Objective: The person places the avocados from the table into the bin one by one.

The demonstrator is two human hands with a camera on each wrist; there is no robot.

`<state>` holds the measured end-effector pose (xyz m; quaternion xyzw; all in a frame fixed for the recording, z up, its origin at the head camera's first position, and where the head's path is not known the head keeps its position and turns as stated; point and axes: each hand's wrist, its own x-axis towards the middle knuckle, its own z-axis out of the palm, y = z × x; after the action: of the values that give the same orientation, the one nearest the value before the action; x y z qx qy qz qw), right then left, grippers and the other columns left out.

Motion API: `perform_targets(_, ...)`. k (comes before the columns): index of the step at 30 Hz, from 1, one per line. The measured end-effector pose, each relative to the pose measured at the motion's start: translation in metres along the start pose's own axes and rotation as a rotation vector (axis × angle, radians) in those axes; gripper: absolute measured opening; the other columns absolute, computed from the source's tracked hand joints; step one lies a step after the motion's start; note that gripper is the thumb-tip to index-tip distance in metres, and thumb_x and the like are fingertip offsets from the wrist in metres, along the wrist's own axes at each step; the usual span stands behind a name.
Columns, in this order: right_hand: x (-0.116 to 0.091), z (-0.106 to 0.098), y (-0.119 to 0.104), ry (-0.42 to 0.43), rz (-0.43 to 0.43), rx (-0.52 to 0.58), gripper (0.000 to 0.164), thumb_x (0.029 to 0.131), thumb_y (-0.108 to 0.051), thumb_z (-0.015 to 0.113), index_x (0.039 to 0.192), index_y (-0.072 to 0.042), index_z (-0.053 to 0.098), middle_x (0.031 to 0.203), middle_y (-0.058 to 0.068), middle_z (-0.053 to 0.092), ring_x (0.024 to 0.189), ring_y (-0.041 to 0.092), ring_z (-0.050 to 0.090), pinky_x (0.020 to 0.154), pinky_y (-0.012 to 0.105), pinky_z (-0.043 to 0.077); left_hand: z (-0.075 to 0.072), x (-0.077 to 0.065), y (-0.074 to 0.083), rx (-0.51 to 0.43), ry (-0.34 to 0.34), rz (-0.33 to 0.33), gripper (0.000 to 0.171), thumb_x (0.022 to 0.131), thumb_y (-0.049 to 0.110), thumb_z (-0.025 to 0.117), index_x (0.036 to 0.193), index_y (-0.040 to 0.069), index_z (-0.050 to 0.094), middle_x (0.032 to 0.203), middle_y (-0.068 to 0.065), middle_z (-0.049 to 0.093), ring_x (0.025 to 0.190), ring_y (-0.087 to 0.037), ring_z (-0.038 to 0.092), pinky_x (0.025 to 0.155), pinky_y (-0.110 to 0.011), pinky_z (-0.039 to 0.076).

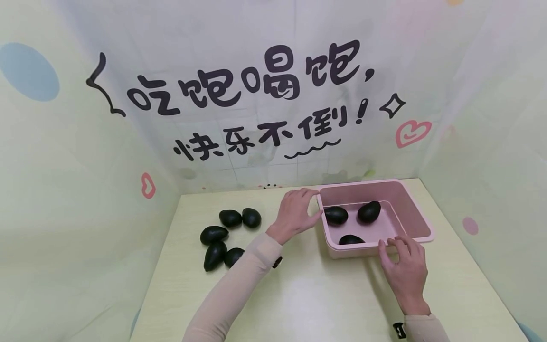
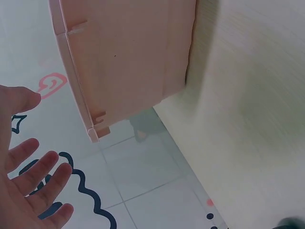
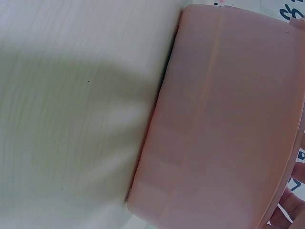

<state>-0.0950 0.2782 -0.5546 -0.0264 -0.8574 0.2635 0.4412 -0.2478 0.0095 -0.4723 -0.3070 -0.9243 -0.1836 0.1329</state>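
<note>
A pink rectangular bin point(image 1: 416, 209) stands at the back right of the table, holding three dark avocados point(image 1: 369, 212). My left hand point(image 1: 295, 213) is at its left rim, thumb and fingers spread. In the left wrist view, that hand's fingers point(image 2: 45, 174) are apart from the bin's side point(image 2: 128, 62). My right hand point(image 1: 406, 270) is at the front rim, with fingers loosely bent and the thumb close to the edge. From the right wrist, its fingers point(image 3: 298, 172) show only partly beyond the rim; whether they touch it is unclear.
Several more avocados point(image 1: 214, 235) lie together on the left of the pale table point(image 1: 316, 294), one partly behind the left sleeve point(image 1: 239, 289). Behind the table hangs a printed wall sheet point(image 1: 256, 28) with dark lettering, and light sheets enclose both sides.
</note>
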Motion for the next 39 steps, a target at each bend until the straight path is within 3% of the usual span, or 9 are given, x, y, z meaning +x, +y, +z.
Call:
perform_targets(14, -0.001, 0.002, 0.002, 0.02, 0.008, 0.012, 0.021, 0.082, -0.015, 0.079, 0.091, 0.003, 0.074, 0.105, 0.023, 0.072, 0.1, 0.049, 0.062, 0.071, 0.057, 0.047, 0.002, -0.01, -0.015, -0.038, 0.01, -0.072, 0.051, 0.094, 0.041, 0.073, 0.137, 0.014, 0.069, 0.136, -0.007, 0.072, 0.124, -0.029, 0.07, 0.11, -0.048, 0.052)
perform_targets(30, -0.001, 0.001, 0.002, 0.01, 0.003, 0.011, 0.022, 0.084, -0.017, 0.078, 0.092, 0.003, 0.073, 0.105, 0.024, 0.071, 0.101, 0.049, 0.061, 0.072, 0.057, 0.048, 0.002, -0.029, -0.037, -0.01, 0.017, -0.142, 0.05, 0.095, 0.041, 0.074, 0.136, 0.014, 0.07, 0.135, -0.009, 0.073, 0.124, -0.031, 0.07, 0.109, -0.049, 0.053)
perform_targets(39, -0.003, 0.004, 0.005, 0.016, 0.007, 0.01, 0.02, 0.081, -0.013, 0.081, 0.092, 0.002, 0.075, 0.104, 0.022, 0.072, 0.099, 0.047, 0.061, 0.069, 0.057, 0.047, 0.006, -0.042, -0.05, 0.003, 0.021, -0.155, 0.047, 0.094, 0.038, 0.076, 0.134, 0.012, 0.071, 0.132, -0.01, 0.075, 0.119, -0.032, 0.071, 0.106, -0.049, 0.054)
